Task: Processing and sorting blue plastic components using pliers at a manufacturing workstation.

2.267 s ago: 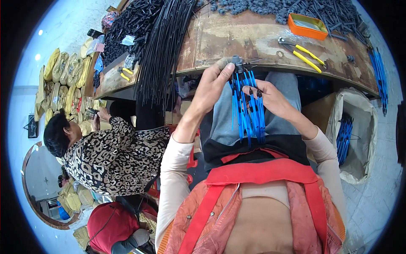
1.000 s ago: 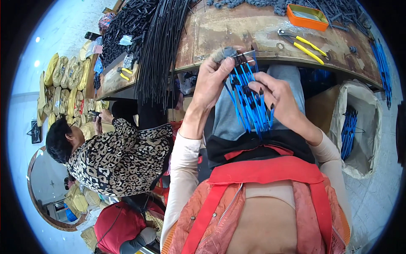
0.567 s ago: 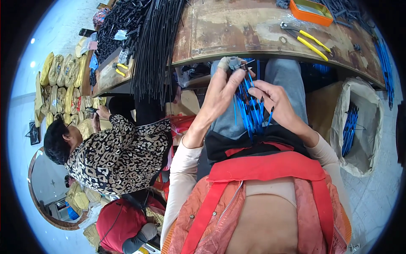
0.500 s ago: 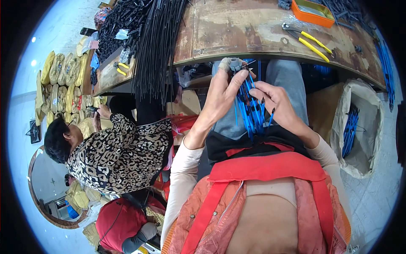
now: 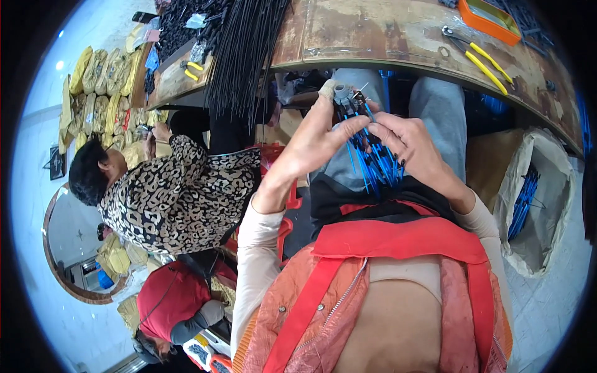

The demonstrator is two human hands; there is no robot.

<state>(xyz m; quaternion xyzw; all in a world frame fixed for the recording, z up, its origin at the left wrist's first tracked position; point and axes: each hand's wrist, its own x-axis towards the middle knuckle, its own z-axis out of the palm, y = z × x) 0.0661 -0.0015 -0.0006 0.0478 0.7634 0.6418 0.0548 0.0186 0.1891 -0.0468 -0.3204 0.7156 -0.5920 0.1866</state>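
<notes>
Over my lap I hold an umbrella frame (image 5: 380,171), a bundle of thin blue ribs with black joints, fanning down toward my waist. Its round grey hub (image 5: 344,93) sits at the top, by the wrapped fingertip of my left hand (image 5: 314,137). The left fingers and thumb are closed round the upper end, just below the hub. My right hand (image 5: 413,146) is closed as well, its thumb and fingertips pinching a rib close to the left thumb. A thin metal wire sticks out past the hub. Some fingertips are hidden behind the ribs.
Ahead is a worn wooden table (image 5: 373,37) with yellow-handled pliers (image 5: 485,62) and an orange tray (image 5: 497,31). Long black rods (image 5: 245,62) overhang its left part. A pale sack (image 5: 547,242) holding blue frames stands at right. A co-worker (image 5: 174,193) sits at left.
My right hand has come up and left, closing in on the left thumb at the upper ribs. The whole view has shifted a little, with the table higher and further right.
</notes>
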